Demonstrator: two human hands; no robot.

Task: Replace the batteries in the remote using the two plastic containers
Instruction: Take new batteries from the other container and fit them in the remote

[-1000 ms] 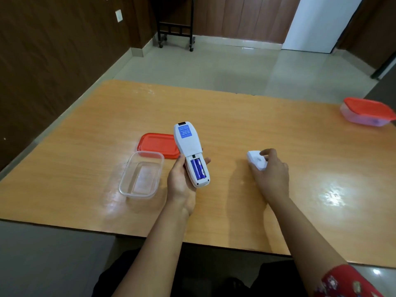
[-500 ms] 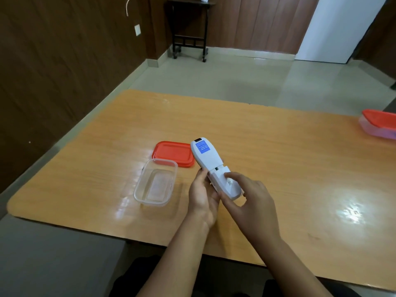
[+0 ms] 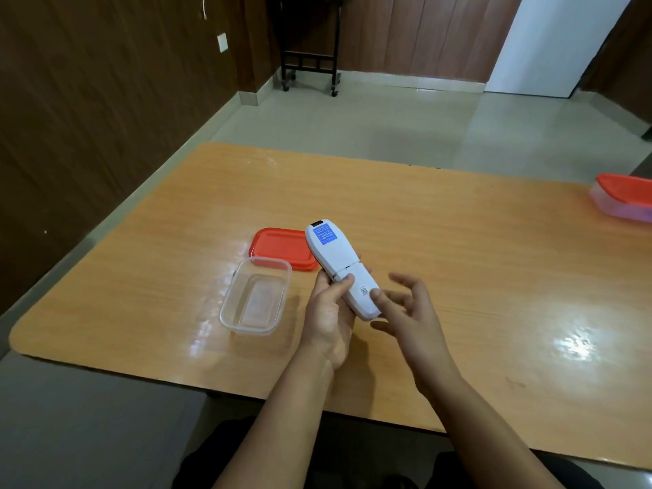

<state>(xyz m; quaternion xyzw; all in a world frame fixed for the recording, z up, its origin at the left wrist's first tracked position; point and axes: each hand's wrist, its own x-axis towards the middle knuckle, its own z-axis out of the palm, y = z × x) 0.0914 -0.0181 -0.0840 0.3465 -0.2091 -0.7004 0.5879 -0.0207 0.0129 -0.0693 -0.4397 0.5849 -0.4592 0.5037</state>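
One container [image 3: 255, 298] (lid [image 3: 278, 247] behind) sits beside remote [image 3: 331, 252].

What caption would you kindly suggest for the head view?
Left hand grips the white remote; right hand, fingers spread, touches its closed battery cover.

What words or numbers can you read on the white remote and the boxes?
Blue label on the remote: white print, too blurred to read.
Small square code sticker on the battery cover: too small to read.
Clear container, red lid, lidded container: no writing shows.
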